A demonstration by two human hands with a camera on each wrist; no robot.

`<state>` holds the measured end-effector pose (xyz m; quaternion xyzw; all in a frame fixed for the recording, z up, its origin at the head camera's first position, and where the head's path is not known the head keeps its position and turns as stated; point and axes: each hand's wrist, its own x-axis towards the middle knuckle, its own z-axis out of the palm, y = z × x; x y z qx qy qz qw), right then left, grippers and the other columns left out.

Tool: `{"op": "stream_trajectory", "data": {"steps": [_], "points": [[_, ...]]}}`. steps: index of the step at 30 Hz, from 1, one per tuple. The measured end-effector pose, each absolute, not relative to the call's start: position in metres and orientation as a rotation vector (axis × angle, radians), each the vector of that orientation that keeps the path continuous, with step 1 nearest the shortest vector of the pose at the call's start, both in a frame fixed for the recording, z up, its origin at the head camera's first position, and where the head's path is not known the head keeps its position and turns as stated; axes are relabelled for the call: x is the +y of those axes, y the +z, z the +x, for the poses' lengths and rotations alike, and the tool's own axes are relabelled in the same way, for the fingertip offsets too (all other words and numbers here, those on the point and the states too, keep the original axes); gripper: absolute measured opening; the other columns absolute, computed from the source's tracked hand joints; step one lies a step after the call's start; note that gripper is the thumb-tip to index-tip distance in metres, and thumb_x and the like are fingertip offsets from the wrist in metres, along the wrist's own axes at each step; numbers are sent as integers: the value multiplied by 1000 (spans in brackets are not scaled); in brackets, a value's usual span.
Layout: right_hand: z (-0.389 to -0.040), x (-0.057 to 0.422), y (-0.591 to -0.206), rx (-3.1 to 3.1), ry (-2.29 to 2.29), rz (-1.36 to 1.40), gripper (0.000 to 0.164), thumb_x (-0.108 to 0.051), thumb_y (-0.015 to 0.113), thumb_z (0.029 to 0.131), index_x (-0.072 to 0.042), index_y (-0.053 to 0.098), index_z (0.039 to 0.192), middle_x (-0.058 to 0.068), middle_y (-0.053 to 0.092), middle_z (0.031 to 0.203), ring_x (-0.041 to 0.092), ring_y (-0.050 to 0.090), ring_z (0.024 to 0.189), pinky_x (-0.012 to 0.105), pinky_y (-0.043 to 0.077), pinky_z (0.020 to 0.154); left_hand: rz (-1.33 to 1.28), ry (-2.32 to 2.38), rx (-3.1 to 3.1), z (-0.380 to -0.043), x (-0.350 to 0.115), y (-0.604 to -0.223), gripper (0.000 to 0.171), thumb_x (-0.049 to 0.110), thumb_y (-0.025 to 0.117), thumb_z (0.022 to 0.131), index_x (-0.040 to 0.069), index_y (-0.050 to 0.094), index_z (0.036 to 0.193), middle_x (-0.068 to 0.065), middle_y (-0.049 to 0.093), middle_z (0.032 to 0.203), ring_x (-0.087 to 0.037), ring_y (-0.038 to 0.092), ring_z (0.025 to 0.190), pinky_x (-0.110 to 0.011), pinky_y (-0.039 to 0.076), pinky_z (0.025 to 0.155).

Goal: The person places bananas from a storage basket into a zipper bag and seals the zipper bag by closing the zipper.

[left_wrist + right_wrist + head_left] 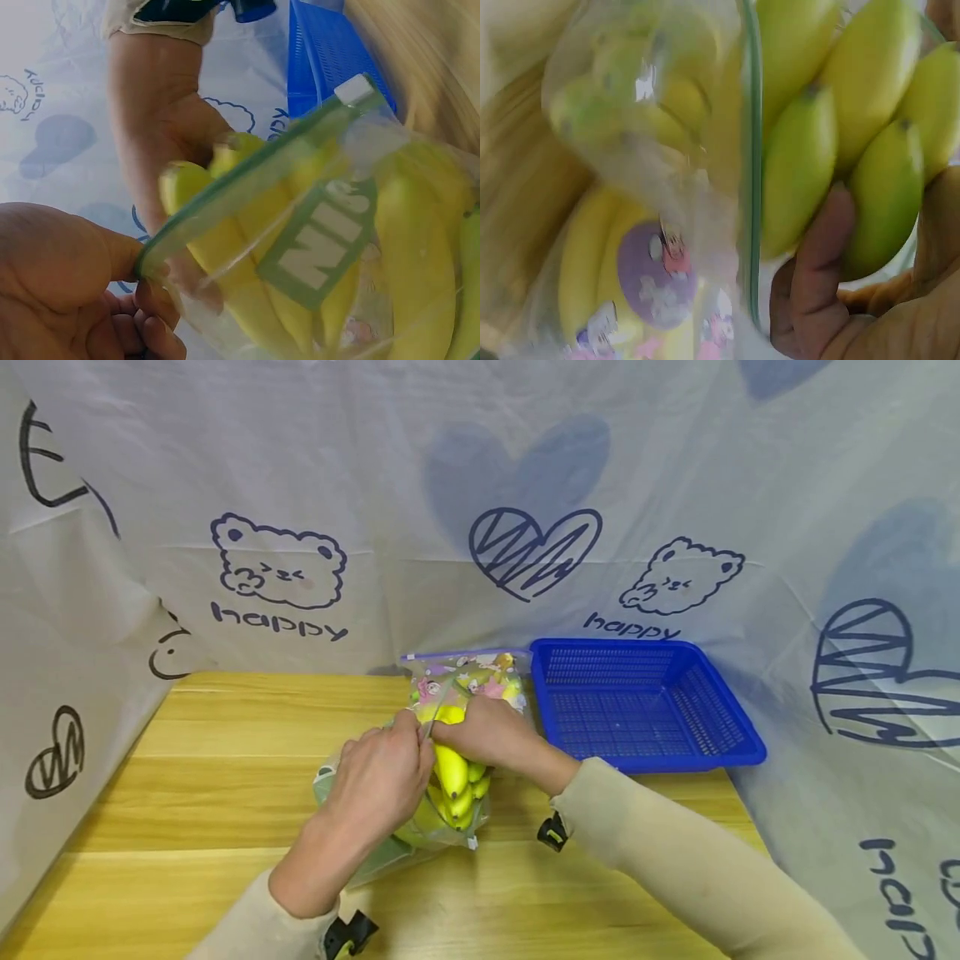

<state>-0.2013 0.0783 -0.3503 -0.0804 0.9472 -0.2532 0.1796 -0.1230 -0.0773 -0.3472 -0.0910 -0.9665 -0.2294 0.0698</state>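
A clear bag with a green zip edge (247, 172) has its mouth apart, and my left hand (382, 777) pinches that rim between thumb and fingers. My right hand (491, 731) grips a bunch of yellow-green bananas (452, 772) at the mouth. In the left wrist view the bunch's upper ends stand above the rim, while its lower parts show through the film beside a green label (319, 262). The right fingers (829, 262) curl against the bananas from below. More yellow bananas (416, 247) appear through the plastic.
Behind the hands lies a second clear bag with a purple zip (450, 655) and cartoon prints, with bananas inside. A blue plastic basket (652, 764) stands at the back right of the wooden table (247, 760). Printed white cloth (405, 527) hangs around the table.
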Motion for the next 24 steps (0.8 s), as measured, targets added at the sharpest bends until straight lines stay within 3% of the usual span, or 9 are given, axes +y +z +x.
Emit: {"op": "stream_trajectory", "data": {"steps": [7, 12, 17, 21, 24], "points": [[-198, 78, -350, 2555, -813, -354, 40, -46, 70, 94, -10, 65, 78, 2, 62, 68, 13, 57, 56, 25, 48, 51, -240, -694, -2906, -124, -82, -343, 17, 15, 50, 106, 3, 56, 97, -7, 55, 65, -25, 53, 59, -46, 45, 62], [-192, 73, -350, 2561, -825, -387, 37, -42, 78, 89, -9, 63, 80, 2, 59, 70, 14, 56, 57, 25, 47, 52, -240, -756, -2929, -124, -86, -341, 15, 15, 48, 106, 3, 53, 97, -7, 53, 65, -23, 50, 54, -39, 43, 54], [-181, 65, -354, 2706, -725, -486, 40, -43, 78, 91, -7, 62, 94, 4, 55, 74, 16, 53, 60, 29, 46, 53, -185, -835, -2962, -128, -92, -339, 16, 17, 46, 106, 4, 53, 100, -8, 54, 66, -24, 51, 55, -35, 40, 51], [-175, 70, -355, 2791, -616, -583, 42, -44, 74, 96, -5, 66, 109, 7, 63, 78, 19, 58, 66, 33, 51, 59, -50, -869, -2988, -133, -103, -337, 18, 21, 42, 105, 6, 52, 101, -8, 54, 69, -26, 52, 58, -37, 39, 54], [-168, 81, -352, 2876, -610, -644, 39, -38, 71, 100, -4, 69, 117, 9, 72, 92, 21, 66, 78, 38, 57, 71, 20, -882, -3006, -136, -109, -337, 20, 24, 42, 103, 8, 52, 101, -8, 55, 71, -27, 53, 63, -37, 39, 56]]}}
